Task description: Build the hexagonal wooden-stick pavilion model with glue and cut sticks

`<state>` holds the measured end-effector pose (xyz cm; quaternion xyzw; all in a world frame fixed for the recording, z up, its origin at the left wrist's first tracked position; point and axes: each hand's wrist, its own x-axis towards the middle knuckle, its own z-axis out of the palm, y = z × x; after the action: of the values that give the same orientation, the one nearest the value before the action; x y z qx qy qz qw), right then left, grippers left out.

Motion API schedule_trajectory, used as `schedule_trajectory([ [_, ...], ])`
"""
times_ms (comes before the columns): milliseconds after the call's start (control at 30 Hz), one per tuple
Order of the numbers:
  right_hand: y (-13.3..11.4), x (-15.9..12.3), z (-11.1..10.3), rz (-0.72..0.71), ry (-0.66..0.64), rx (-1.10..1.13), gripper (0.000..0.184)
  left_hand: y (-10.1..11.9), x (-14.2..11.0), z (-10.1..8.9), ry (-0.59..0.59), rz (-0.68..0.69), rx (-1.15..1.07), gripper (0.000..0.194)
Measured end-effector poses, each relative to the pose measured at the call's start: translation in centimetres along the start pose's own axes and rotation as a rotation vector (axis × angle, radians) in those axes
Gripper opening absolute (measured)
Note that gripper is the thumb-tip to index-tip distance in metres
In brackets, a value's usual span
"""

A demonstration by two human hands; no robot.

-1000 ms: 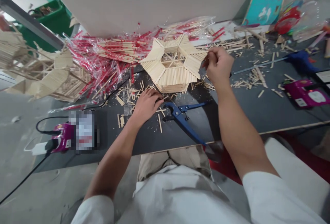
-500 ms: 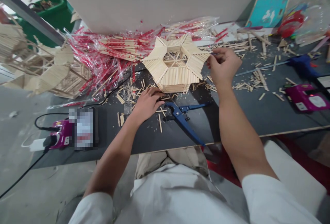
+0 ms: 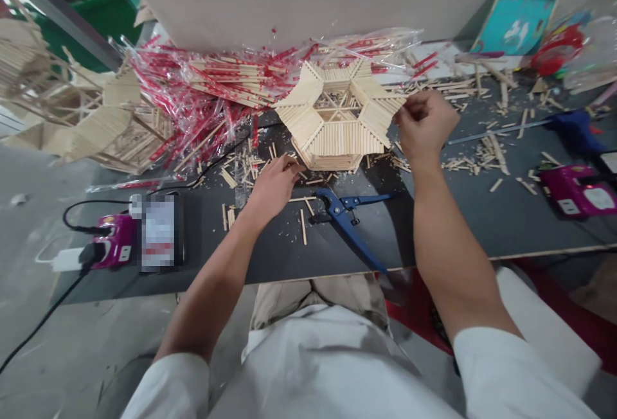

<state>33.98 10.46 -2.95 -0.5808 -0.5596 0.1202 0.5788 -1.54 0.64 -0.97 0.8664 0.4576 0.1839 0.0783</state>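
Observation:
A star-shaped model of thin wooden sticks [image 3: 340, 139] stands on the dark table, with an open six-sided middle. At its right-hand point, my right hand [image 3: 427, 123] is closed in a pinch on a thin wooden stick [image 3: 391, 96] lying along the model's edge. My left hand [image 3: 274, 184] is at the model's lower left corner, its bent fingers closed against the side. How firmly they grip is hidden. In front of the model lies a blue-handled cutter [image 3: 354, 232], beside a few loose sticks [image 3: 303, 226].
Red-and-clear plastic-wrapped stick bundles [image 3: 216, 85] pile up behind on the left. A larger stick structure [image 3: 91, 123] stands at far left. A phone [image 3: 159, 232] lies near a purple power socket [image 3: 113, 239]. A blue glue gun [image 3: 576, 130] and stick scraps [image 3: 482, 155] are to the right.
My left hand's thumb and fingers have drawn closer together at the model's corner. My right hand stays at the model's right point. The whole view has shifted slightly.

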Motion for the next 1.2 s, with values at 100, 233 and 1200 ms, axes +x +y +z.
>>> schedule_trajectory([
  [100,-0.8,-0.2,-0.2,-0.001,-0.025,0.027,0.025,-0.1,0.0,0.0,0.049,-0.063,0.021,0.034],
  [233,-2.0,-0.4,-0.8,-0.070,-0.070,-0.066,0.024,-0.2,0.0,0.1,0.042,-0.043,0.036,0.033],
  [1200,-10.0,0.8,-2.1,-0.200,0.076,0.028,0.018,3.0,-0.2,-1.5,0.388,0.001,-0.216,0.017],
])
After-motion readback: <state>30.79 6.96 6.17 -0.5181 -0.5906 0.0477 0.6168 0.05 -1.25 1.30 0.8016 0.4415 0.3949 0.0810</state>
